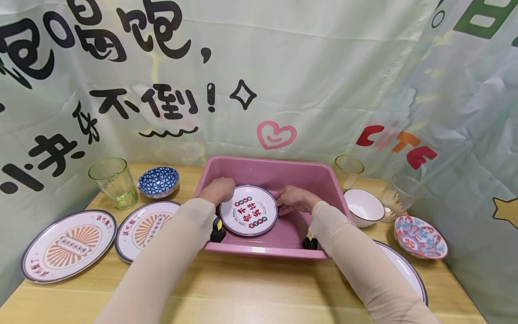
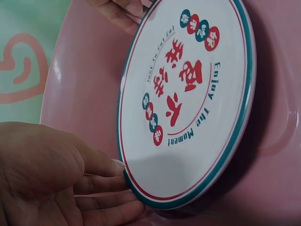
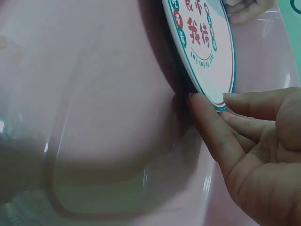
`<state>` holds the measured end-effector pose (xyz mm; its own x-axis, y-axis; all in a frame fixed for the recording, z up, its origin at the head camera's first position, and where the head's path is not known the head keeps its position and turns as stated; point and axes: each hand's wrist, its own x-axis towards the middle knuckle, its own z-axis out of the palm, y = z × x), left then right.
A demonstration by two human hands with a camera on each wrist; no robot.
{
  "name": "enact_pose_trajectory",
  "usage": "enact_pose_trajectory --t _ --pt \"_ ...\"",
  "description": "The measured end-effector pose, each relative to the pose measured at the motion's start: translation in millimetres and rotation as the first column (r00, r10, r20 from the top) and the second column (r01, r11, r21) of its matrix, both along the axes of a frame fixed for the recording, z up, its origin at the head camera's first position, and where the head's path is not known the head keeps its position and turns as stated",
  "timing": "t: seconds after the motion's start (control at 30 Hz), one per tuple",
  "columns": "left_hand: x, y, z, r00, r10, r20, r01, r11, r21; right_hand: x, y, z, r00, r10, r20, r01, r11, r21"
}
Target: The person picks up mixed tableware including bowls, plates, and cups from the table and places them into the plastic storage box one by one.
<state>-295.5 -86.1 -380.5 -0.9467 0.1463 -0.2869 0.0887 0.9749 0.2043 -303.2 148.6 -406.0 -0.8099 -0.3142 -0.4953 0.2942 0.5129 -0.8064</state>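
- While both my hands are at work inside the pink rectangular plastic basin (image 1: 275,173), the small round white plate with a dark-green rim and red lettering (image 1: 248,210) is between them, left of the basin's centre, printed face up.
- Left hand (image 1: 218,190): narrow pinch on the plate's edge on the side towards the basin's left wall; thumb at the rim, fingers lower.
- Right hand (image 1: 296,199): narrow pinch on the opposite edge, nearer the basin's middle; thumb above, index finger beneath the edge.
- Contact between plate and basin floor: cannot tell; a dark shadow lies along the plate's lower edge.
- Judgement: two opposed rim grips suit this flat piece. I should raise or lower both sides at one rate, since uneven hands would tip the glossy disc.
- Left knuckles have less room, so best kept off the basin's left wall; fingertips under the rim could get trapped against its floor.
- Sleeves: mind the white round bowl (image 1: 364,207) just right of the basin; my right forearm passes near it.
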Motion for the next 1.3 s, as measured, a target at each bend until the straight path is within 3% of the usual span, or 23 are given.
enact_pose_trajectory --t 0.13,0.3,0.5,0.63,0.83,1.03,1.17,1.3 --pt "-0.4 0.7 1.6 1.0 -0.009 -0.002 0.009 1.0 0.011 1.1 1 4.2 1.0 -0.011 -0.015 0.011 1.0 0.018" --pt "-1.1 2.9 4.0 0.998 -0.061 -0.028 0.061 0.998 -0.006 2.0 1 9.2 0.999 -0.009 -0.052 0.012 0.998 0.059" --pt "-0.1 7.6 7.8 0.997 -0.069 -0.04 0.069 0.998 0.011 3.1 3 15.1 0.995 0.034 -0.09 -0.024 0.994 0.109" --pt "0.6 6.1 12.6 0.992 -0.117 -0.036 0.118 0.993 0.005 5.9 5 22.5 0.993 0.07 -0.098 -0.058 0.991 0.12" --pt "1.8 1.7 24.4 0.985 -0.163 -0.056 0.166 0.985 0.045 10.3 10 39.1 0.976 0.134 -0.173 -0.099 0.976 0.196" --pt "5.3 -0.8 35.1 0.979 -0.189 -0.07 0.193 0.98 0.051 17.2 16 53.6 0.964 0.18 -0.193 -0.138 0.967 0.214" --pt "8.2 -1.2 41.8 0.968 -0.229 -0.106 0.234 0.972 0.03 17.0 21 57.1 0.938 0.251 -0.237 -0.191 0.949 0.252" --pt "12.4 -3.0 48.6 0.96 -0.245 -0.137 0.253 0.966 0.045 22.5 23 67.7 0.931 0.253 -0.263 -0.178 0.944 0.279"
